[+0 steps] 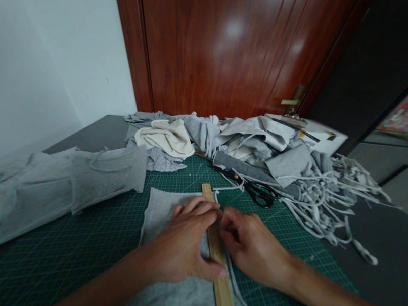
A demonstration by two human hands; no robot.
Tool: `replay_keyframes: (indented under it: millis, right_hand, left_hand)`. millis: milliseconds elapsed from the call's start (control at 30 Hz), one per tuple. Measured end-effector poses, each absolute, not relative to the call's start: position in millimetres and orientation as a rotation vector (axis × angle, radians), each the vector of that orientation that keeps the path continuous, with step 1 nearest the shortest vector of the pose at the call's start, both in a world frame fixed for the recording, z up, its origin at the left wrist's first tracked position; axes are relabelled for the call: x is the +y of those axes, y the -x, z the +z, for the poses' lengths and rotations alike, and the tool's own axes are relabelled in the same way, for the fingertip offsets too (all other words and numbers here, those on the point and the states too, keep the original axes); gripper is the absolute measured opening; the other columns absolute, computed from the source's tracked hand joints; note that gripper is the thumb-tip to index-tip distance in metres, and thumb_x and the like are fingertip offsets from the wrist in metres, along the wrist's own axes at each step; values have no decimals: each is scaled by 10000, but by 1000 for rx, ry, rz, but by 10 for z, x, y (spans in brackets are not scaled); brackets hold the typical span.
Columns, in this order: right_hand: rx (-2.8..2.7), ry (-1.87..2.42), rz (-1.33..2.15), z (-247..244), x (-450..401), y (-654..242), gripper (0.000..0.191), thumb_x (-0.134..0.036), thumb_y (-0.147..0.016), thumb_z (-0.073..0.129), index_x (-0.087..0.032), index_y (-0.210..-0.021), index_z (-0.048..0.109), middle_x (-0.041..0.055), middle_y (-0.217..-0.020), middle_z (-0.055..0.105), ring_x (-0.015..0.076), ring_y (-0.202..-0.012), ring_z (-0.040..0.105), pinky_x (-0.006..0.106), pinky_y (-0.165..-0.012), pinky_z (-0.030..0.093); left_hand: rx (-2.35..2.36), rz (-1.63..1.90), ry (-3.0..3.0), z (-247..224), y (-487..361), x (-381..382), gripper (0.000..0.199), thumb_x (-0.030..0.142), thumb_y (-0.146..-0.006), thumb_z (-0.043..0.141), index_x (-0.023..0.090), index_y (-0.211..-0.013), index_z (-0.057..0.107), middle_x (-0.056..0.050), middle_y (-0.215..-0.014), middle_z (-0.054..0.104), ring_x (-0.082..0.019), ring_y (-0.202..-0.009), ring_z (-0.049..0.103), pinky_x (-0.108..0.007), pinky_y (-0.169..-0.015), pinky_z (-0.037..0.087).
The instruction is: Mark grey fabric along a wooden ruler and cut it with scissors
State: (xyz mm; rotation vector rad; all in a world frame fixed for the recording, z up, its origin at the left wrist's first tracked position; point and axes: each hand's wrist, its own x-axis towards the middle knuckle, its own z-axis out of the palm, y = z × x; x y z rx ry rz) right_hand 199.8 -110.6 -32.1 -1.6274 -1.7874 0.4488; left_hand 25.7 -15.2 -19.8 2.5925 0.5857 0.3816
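A light grey piece of knit fabric [180, 305] lies flat on the green cutting mat [101, 260]. Along its right side runs a wooden ruler [225, 303], pointing away from me. My left hand [182, 243] is open, its fingers and thumb spread over the fabric and pressing on the ruler. Close against the ruler's right edge, my right hand [252, 248] is closed in a pinch at the fabric's border; what it grips is hidden by the fingers. A narrow strip of fabric shows just right of the ruler.
Black-handled scissors [259, 193] lie beyond my right hand, beside a tangle of grey fabric strips [327, 206]. Crumpled cloth, including a cream piece [167, 138], is heaped at the back. Grey fabric pieces [107, 175] lie at the left. A wooden door [211, 44] stands behind.
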Motion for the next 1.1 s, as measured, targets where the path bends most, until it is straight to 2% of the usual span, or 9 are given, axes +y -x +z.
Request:
replay_keyframes:
  millis: [133, 300, 467, 600, 700, 833, 967, 1100]
  right_hand:
    - [-1758, 1611, 519, -348, -1220, -1972, 204, -46, -872, 527, -247, -832, 525, -38, -671, 574, 156, -566, 563, 256, -548, 362]
    - [-1725, 1628, 594, -369, -1375, -1908, 185, -57, -861, 529, -240, -831, 527, -30, -668, 580, 150, -561, 543, 257, -527, 342]
    - [-1769, 1667, 558, -518, -1579, -1910, 171, -73, -851, 567, -242, -834, 547, -35, -632, 555, 143, -522, 513, 253, -494, 336]
    - [-1854, 1644, 612, -688, -1754, -2006, 140, -110, -878, 632, -247, -877, 601, -41, -628, 565, 133, -507, 511, 232, -469, 369]
    - [-1922, 1562, 730, -673, -1844, -2052, 137, -123, -853, 653, -254, -868, 613, -51, -611, 530, 120, -488, 453, 226, -438, 313]
    - [-1925, 1540, 873, -372, -1814, -2113, 146, -114, -827, 625, -251, -821, 571, -76, -599, 461, 107, -481, 371, 239, -442, 239]
    - [-1747, 1733, 653, -41, -1551, -2426, 97, -172, -944, 553, -234, -888, 604, -33, -686, 599, 149, -589, 525, 255, -529, 379]
    - [-1813, 1992, 502, 94, -1248, -2895, 125, -151, -948, 541, -217, -943, 648, -26, -619, 664, 185, -570, 619, 276, -552, 432]
  left_hand:
    - [593, 273, -2590, -210, -256, -142, 773, 465, -632, 907, 295, -1350, 676, -83, -1583, 601, -457, -1541, 430, -630, -1216, 384]
    - [580, 293, -2560, -247, -268, -131, 892, 459, -585, 942, 305, -1413, 650, -89, -1596, 601, -466, -1540, 430, -646, -1228, 363]
    - [597, 278, -2543, -203, -273, -148, 866, 338, -597, 917, 280, -1422, 661, -100, -1619, 584, -476, -1551, 415, -689, -1239, 333]
    - [599, 220, -2544, -186, -284, -144, 924, 384, -561, 924, 299, -1441, 656, -96, -1635, 570, -494, -1556, 396, -715, -1235, 332]
    - [599, 220, -2553, -208, -282, -131, 954, 395, -559, 936, 302, -1464, 647, -92, -1649, 556, -491, -1557, 393, -706, -1243, 328]
    - [606, 221, -2536, -245, -258, -118, 956, 409, -584, 947, 288, -1481, 639, -101, -1661, 543, -487, -1571, 366, -714, -1257, 290]
    - [568, 270, -2531, -272, -235, -106, 911, 489, -666, 945, 299, -1498, 627, -116, -1659, 541, -468, -1573, 367, -711, -1251, 287]
    - [571, 228, -2557, -256, -234, -108, 933, 498, -655, 976, 284, -1495, 630, -126, -1654, 542, -454, -1564, 378, -691, -1245, 297]
